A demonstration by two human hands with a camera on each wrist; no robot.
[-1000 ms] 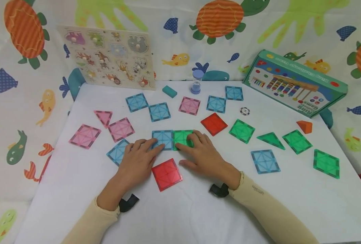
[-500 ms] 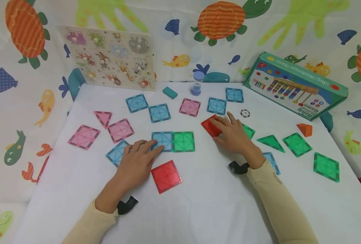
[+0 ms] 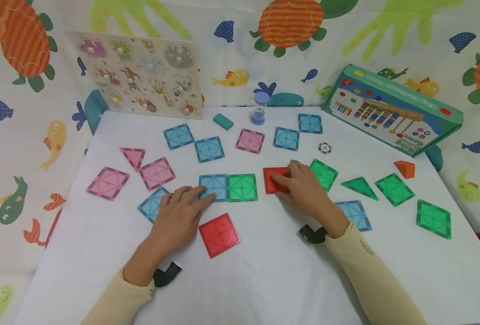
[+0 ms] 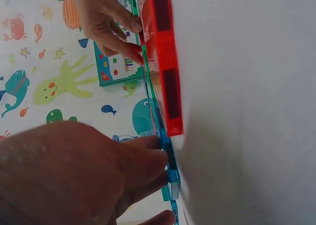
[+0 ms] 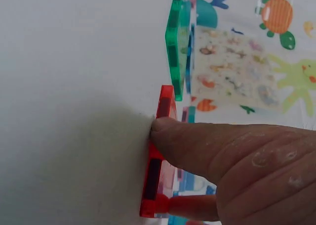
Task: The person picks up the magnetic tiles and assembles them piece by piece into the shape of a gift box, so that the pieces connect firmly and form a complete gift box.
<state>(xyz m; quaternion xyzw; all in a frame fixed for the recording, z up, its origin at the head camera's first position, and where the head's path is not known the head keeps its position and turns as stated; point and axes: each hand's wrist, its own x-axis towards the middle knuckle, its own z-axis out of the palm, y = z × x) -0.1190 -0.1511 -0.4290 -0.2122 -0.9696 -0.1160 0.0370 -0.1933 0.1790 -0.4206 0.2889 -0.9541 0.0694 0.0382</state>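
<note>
In the head view my right hand [image 3: 305, 189] grips a red square magnetic tile [image 3: 273, 183]; the right wrist view has the thumb against the edge of this red tile [image 5: 153, 170]. A green square tile [image 3: 242, 188] lies just left of it, across a narrow gap. That green tile sits edge to edge with a blue square tile [image 3: 217, 185]. My left hand [image 3: 177, 219] rests fairly straight fingers on the blue tile's left side, thumb by its near edge. Another red tile [image 3: 219, 234] lies nearer me, between the hands.
Pink tiles [image 3: 157, 174] lie at left, partly beside a blue tile under the left hand. More blue tiles [image 3: 209, 149] are at the back, green ones [image 3: 394, 189] at right. A wooden animal puzzle [image 3: 142, 76], an hourglass [image 3: 259, 110] and a green game box [image 3: 394, 110] stand behind.
My right hand left the green tile, reached right to the farther red tile, took hold of it and drew it nearer, squaring it with the row. The left hand stayed on the blue tile.
</note>
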